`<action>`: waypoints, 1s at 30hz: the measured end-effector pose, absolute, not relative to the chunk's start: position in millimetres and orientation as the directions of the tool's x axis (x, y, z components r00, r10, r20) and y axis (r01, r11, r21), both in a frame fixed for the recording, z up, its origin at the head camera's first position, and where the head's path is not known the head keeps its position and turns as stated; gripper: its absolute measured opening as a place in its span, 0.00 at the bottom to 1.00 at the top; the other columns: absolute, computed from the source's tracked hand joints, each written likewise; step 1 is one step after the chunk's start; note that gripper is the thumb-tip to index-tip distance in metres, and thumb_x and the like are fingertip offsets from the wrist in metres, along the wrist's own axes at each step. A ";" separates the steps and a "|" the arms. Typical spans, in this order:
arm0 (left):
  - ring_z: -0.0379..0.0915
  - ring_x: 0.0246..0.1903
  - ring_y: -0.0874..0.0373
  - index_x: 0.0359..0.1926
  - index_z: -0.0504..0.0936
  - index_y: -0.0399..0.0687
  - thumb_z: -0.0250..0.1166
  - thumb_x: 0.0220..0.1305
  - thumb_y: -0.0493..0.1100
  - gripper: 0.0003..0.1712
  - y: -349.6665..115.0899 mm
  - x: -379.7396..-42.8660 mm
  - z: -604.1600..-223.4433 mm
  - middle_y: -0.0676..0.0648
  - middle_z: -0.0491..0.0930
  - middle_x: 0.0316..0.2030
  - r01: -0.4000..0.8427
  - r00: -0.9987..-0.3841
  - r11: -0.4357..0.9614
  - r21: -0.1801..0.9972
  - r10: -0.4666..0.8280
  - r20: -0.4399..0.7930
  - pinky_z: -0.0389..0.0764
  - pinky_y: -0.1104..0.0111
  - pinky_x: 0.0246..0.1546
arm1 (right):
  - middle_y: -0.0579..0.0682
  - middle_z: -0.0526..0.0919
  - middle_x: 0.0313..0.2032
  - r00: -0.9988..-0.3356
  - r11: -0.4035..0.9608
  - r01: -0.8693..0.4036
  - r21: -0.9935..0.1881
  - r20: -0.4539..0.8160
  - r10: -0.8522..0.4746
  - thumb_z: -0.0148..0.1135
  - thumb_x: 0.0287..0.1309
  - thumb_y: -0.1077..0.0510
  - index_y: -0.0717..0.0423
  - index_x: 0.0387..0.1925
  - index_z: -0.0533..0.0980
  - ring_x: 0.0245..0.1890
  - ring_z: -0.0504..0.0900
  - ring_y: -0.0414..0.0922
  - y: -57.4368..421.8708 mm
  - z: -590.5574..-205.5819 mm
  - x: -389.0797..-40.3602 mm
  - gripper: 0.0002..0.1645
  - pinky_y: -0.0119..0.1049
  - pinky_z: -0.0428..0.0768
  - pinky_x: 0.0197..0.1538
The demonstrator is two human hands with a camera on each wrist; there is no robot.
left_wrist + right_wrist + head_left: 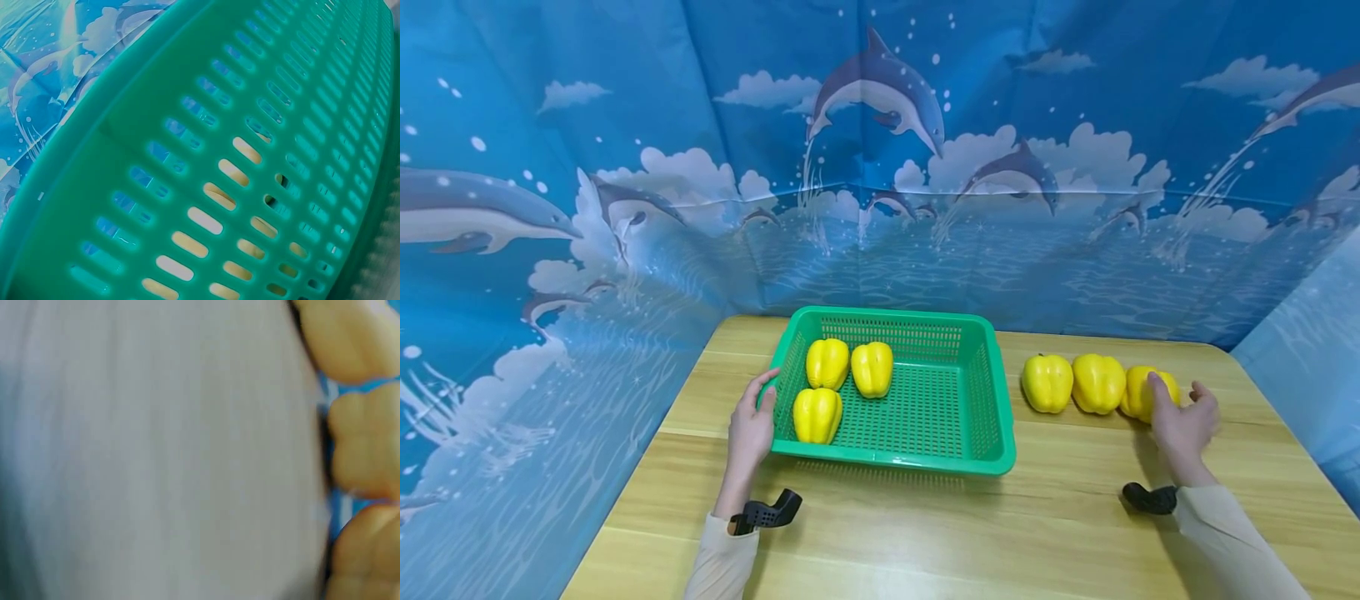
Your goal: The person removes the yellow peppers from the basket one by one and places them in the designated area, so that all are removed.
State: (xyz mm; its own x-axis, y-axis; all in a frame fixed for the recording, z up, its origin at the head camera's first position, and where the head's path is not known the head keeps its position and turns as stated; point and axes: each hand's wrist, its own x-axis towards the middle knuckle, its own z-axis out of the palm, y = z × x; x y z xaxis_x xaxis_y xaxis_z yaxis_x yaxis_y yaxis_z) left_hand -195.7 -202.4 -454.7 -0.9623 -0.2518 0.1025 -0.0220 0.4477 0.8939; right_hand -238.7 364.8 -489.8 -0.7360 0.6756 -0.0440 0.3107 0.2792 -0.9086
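Observation:
A green plastic basket (pixel 898 460) with slotted walls stands on the table and holds three yellow bell peppers (pixel 827 364) in its left part. At its left rim, my left hand (pixel 752 423) grips the edge with thumb and fingers. Three more yellow bell peppers (pixel 1099 383) form a row right of the basket. Over the rightmost pepper (pixel 1138 392) is my right hand (pixel 1183 425), its thumb overlapping the pepper and its fingers spread beyond the right side. The basket's slotted wall (pixel 206 181) fills the left wrist view. Along the right wrist view's edge, the row's peppers (pixel 369 437) appear blurred.
The wooden table (pixel 910 542) has rounded back corners. Behind it hangs a blue curtain (pixel 880 167) printed with dolphins, which also covers the left and right sides. Each wrist wears a black camera mount (pixel 771 508).

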 end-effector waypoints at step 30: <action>0.50 0.08 0.60 0.64 0.68 0.64 0.44 0.76 0.49 0.20 -203.2 -195.8 -455.9 0.49 0.60 0.14 -0.034 -0.964 0.440 0.897 -0.251 0.086 0.57 0.70 0.09 | 0.52 0.82 0.36 -0.775 0.337 -0.439 -0.833 0.541 0.327 0.57 0.63 0.67 0.71 0.38 0.77 0.37 0.75 0.37 226.4 -399.6 -218.5 0.08 0.29 0.69 0.38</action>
